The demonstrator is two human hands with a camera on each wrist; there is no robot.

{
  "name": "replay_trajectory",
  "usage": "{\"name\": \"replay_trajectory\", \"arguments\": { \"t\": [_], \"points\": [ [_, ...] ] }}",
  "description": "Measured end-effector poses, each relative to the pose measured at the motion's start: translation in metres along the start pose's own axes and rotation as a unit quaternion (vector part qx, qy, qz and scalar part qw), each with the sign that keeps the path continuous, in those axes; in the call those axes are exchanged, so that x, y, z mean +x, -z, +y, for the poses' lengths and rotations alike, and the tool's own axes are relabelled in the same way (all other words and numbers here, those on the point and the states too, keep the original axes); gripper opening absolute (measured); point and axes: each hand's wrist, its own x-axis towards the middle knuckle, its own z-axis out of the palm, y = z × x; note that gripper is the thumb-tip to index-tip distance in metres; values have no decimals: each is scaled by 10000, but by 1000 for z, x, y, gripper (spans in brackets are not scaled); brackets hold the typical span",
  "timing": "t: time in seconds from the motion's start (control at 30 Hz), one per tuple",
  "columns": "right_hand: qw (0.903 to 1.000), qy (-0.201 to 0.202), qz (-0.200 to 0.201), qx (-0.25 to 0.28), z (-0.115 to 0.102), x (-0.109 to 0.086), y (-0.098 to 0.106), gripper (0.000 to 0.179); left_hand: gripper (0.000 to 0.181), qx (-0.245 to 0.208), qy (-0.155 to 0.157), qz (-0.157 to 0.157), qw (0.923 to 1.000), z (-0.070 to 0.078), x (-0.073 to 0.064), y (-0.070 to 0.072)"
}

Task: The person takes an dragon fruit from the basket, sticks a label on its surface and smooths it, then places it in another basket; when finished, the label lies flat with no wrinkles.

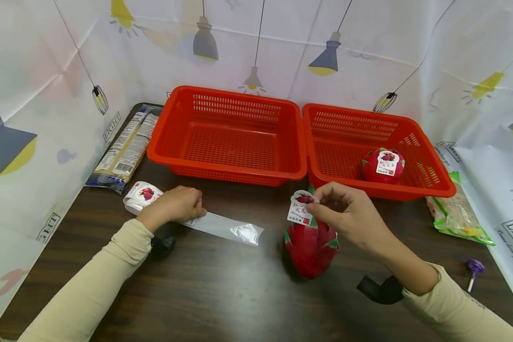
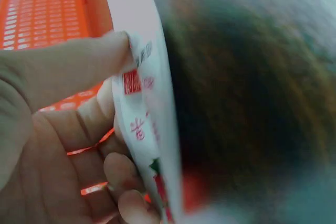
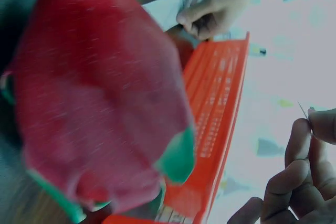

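Note:
My right hand [image 1: 350,216] pinches a white sticker [image 1: 300,209] with a dragon fruit picture between thumb and forefinger, over the top of a red dragon fruit [image 1: 311,249]. That fruit sits on the table and has green-tipped scales. In the right wrist view the sticker shows as a thin edge between the fingertips [image 3: 310,114]. On the left, my left hand [image 1: 177,204] grips the strip of a sticker roll [image 1: 143,194], thumb on one side and fingers behind. A bare, shiny length of backing strip [image 1: 226,228] runs from it toward the fruit.
Two red plastic baskets stand at the back, the left one [image 1: 226,178] and the right one [image 1: 427,185]. A labelled dragon fruit [image 1: 382,166] lies in the right basket. Food packets lie left [image 1: 124,147] and right [image 1: 461,211]; a purple lollipop [image 1: 474,268] is near the right edge.

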Motion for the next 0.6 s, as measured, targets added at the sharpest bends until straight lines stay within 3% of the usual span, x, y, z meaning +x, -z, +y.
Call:
{"name": "replay_trajectory", "arguments": {
  "t": [0.2,0.4,0.6],
  "points": [
    [9989,-164,324,-294,6,-21,5,5,21,377,98,255,9989,1,-2,-1],
    [9971,-103,616,-430,11,-46,-16,9,18,365,-68,466,9982,-1,-2,-3],
    [9922,-363,900,-786,27,-47,-32,17,20,228,-87,495,9985,-4,-2,-5]
  ]
}}
